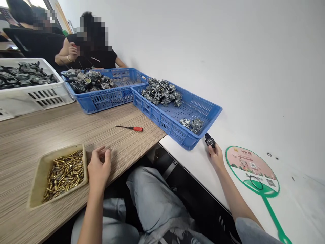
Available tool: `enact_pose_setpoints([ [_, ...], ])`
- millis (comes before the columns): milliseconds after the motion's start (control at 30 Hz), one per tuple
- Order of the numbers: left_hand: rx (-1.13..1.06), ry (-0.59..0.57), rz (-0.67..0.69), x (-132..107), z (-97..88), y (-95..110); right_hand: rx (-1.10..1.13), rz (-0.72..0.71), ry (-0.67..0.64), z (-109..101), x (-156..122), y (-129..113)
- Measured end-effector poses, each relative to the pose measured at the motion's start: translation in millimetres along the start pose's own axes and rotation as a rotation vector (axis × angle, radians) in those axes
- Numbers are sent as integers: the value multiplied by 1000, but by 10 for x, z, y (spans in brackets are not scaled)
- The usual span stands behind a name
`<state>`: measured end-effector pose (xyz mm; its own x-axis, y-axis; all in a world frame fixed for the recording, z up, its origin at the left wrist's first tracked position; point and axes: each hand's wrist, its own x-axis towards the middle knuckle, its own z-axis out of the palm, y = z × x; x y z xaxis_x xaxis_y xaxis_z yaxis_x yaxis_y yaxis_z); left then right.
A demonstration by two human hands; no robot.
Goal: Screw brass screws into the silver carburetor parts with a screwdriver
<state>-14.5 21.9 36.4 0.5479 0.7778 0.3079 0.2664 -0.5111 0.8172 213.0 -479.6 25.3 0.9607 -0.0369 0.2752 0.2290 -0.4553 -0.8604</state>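
My left hand (100, 166) rests on the wooden table, its fingers loosely curved with a gap to the thumb and nothing seen between them. Right beside it stands a cream plastic bin (85, 166) filled with small brass threaded parts (66, 173). Over the white table, my right hand (215, 156) grips a black wristwatch (210, 141) by its lower part, dial facing up. Just past the watch is the near corner of a blue crate (175, 134), which holds metal carburetor-like parts (162, 92) in a heap and a smaller group (193, 125).
A red-handled screwdriver (137, 129) lies on the wooden table. Farther back are another blue crate (104, 102) and a white crate (54, 96), both with metal parts. A round hand fan (247, 159) lies on the right. Across the table sits a person (101, 59).
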Motion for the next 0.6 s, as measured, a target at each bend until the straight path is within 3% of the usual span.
enact_pose_setpoints([
  [400,11,-10,-38,0,-12,11,-48,44,6,-30,-7,76],
  [600,-30,-17,-18,-6,2,-3,-224,52,132,34,3,19],
])
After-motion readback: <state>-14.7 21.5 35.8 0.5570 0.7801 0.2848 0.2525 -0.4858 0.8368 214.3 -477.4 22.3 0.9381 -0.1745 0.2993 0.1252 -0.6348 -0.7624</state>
